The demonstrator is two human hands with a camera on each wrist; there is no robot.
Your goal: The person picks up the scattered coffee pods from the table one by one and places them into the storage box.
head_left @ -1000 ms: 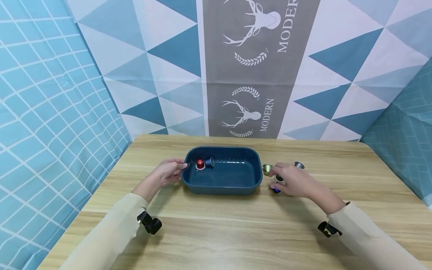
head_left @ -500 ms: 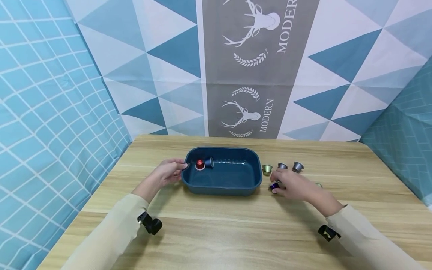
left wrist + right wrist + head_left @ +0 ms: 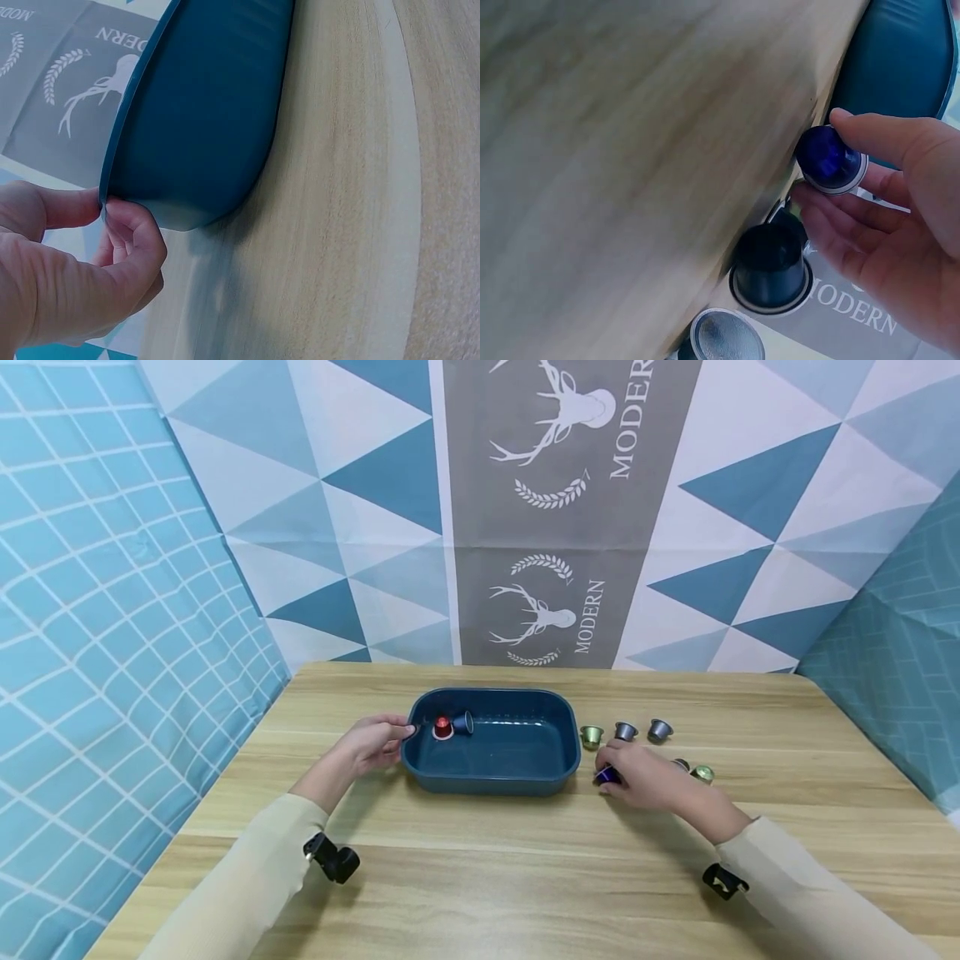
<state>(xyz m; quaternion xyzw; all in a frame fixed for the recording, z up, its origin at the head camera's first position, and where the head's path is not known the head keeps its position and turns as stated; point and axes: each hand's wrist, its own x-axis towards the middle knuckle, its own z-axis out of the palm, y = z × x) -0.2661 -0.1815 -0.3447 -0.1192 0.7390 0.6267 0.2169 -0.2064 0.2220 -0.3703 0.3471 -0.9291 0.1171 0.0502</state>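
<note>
Between right fingers [image 3: 855, 215], blue capsule [image 3: 826, 156] aslant, dome wristward.

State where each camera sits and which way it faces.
Head: on the head, facing forward and down at table, tray and capsules; left hand, right hand and sleeves show.
Left wrist: on that wrist, facing the tray; the left hand shows, pinching it.
Right wrist: on that wrist, facing the blue capsule; the right hand shows, holding it.
Shared: head and right wrist both show that capsule.
</note>
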